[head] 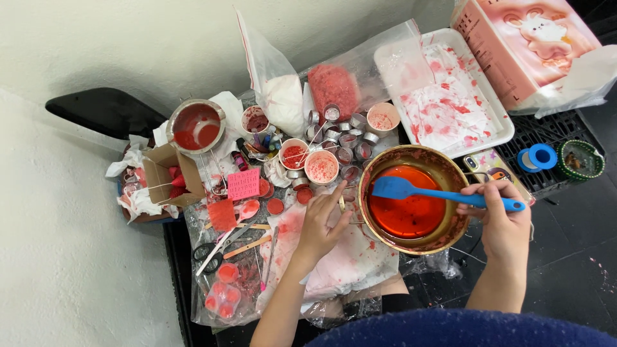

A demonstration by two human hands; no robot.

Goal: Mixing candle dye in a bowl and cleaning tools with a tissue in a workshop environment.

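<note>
One blue spatula dips into red liquid in the brass bowl, right hand fingers wrapped tight on its handle. Left hand rests on the stained cloth, fingers loosely extended, pinching nothing. Small moulds sit filled; several metal cups look unfilled.

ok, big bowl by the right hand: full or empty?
Partly full: the bowl holds a pool of red liquid well below the rim.

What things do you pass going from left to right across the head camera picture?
Cardboard box → small pot of red liquid → pink card → left hand → big bowl of red liquid → right hand holding the blue spatula → blue tape roll → green dish.
</note>
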